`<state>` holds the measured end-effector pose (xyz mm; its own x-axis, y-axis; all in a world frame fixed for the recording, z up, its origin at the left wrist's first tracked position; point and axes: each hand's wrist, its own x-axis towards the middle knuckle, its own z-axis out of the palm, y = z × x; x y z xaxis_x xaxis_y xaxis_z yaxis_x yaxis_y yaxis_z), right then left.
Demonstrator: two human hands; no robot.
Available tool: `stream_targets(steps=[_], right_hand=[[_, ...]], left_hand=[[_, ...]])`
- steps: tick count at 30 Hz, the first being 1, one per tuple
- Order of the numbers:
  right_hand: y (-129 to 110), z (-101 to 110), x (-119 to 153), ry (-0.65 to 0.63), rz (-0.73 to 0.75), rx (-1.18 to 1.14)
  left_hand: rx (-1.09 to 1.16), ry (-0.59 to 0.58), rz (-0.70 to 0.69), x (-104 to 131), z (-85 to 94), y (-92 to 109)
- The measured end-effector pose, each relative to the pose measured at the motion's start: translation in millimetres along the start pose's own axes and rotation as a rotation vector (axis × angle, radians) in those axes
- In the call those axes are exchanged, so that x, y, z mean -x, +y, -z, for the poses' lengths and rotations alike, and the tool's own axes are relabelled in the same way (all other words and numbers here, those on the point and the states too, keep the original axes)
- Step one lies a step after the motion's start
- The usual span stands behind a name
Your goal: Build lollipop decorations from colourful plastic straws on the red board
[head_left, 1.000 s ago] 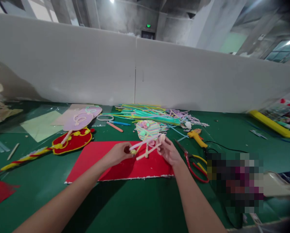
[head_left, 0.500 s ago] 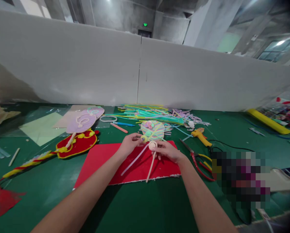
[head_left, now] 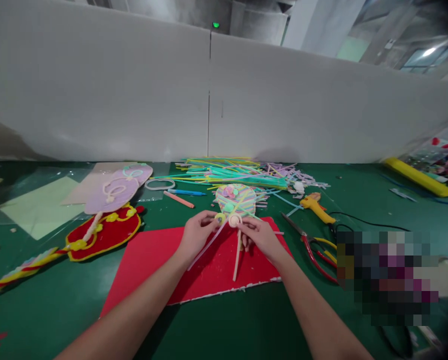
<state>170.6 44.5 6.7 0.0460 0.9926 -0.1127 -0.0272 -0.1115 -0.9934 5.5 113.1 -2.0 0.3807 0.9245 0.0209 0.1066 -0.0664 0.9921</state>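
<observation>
Over a red board (head_left: 204,270), my left hand (head_left: 199,232) pinches a small yellow coil (head_left: 219,218) between thumb and fingers. Right beside it, my right hand (head_left: 257,235) grips a cream coil (head_left: 235,220), from which a pale strip (head_left: 237,257) hangs down. A lilac strip (head_left: 208,246) slants down to the left between the hands. Just beyond the coils is a striped pastel disc (head_left: 242,196) with pink and green coils on it. The undersides of the coils are hidden.
Loose pastel strips (head_left: 227,175) lie behind the disc. Red-handled pliers (head_left: 314,250) and a yellow glue gun (head_left: 317,207) are at the right. A red and yellow ornament (head_left: 107,232), lilac shapes (head_left: 113,192) and a pale green sheet (head_left: 39,207) are at the left. A white partition (head_left: 133,95) stands behind.
The view has shifted, so the items at the left sit further left. The two coils are closer together in my hands, and the pale strip hangs a little further right.
</observation>
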Motion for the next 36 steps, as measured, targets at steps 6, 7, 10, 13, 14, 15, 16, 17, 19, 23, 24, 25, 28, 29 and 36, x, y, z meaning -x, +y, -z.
stream_targets(steps=[6,7,10,13,14,15,16,17,19,23,24,25,28,29,36], right_hand=[[6.1,-3.1,-2.4,0.073,0.035,0.001],[7.5,-3.4,-2.6,0.077,0.047,0.006],[9.2,-3.6,-2.1,0.076,0.085,0.038],[6.5,-3.7,-1.0,0.105,0.104,0.056],[5.0,-3.8,-0.6,0.125,0.106,0.056],[3.5,-4.1,-0.3,0.150,0.108,0.053],[2.0,-4.3,0.1,0.174,0.110,0.049],[0.7,-4.6,0.5,0.199,0.114,0.043],[-1.6,-5.5,1.7,0.251,0.128,0.030],[-5.7,-8.8,6.5,0.332,0.223,0.023],[-7.0,-9.7,8.0,0.349,0.269,0.013],[-8.6,-10.4,9.6,0.365,0.321,-0.010],[-15.1,-8.7,13.6,0.395,0.432,-0.148],[-17.7,-6.2,14.5,0.394,0.445,-0.209],[-29.1,23.7,11.8,0.432,0.457,-0.588]], left_hand=[[0.014,0.021,0.038,-2.4,0.7,-1.7],[0.024,0.025,0.032,-2.6,0.6,-2.0],[0.062,0.034,0.010,-2.8,0.0,-2.2],[0.113,0.047,0.002,-2.9,-0.4,-1.7],[0.135,0.053,0.002,-3.0,-0.5,-1.7],[0.161,0.060,0.001,-3.0,-0.6,-1.6],[0.192,0.066,0.000,-3.0,-0.9,-1.5],[0.222,0.071,-0.005,-2.8,-1.2,-1.2],[0.258,0.070,-0.020,-1.7,-2.4,0.4],[0.196,0.012,-0.044,2.4,-4.8,6.1],[0.175,-0.005,-0.043,3.4,-5.2,7.2],[0.160,-0.019,-0.040,4.2,-5.5,8.1],[0.143,-0.049,-0.021,5.5,-5.7,8.9],[0.143,-0.058,-0.016,5.8,-5.7,9.0],[0.091,-0.047,-0.028,8.3,-5.6,14.6]])
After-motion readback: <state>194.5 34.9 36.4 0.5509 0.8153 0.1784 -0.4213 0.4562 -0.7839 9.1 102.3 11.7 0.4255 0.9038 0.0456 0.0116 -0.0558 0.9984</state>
